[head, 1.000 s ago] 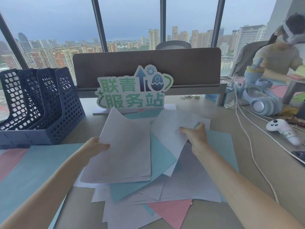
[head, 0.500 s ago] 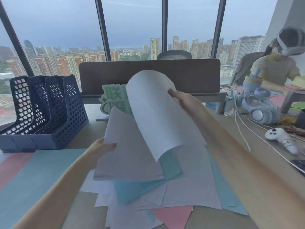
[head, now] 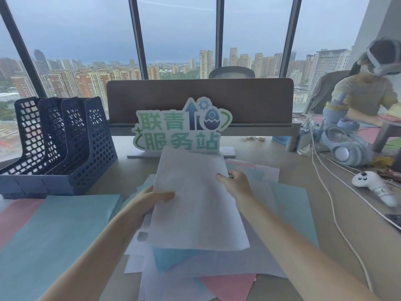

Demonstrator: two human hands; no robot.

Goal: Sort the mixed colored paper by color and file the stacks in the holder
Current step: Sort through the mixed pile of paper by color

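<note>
Dim overcast daylight from windows (head: 178,40), soft focus, wide-angle edge distortion

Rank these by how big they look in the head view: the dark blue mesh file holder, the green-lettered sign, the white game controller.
1. Dark blue mesh file holder, largest.
2. Green-lettered sign, clearly smaller, though it stands farther back, so its true size is unsure.
3. White game controller, smallest by far.

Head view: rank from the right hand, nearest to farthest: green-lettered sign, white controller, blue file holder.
From the right hand, which holds the white sheets:
1. Green-lettered sign, just beyond the hand, at the desk's back centre.
2. White controller, out to the right among the cables.
3. Blue file holder, far left, past the left hand.
</note>
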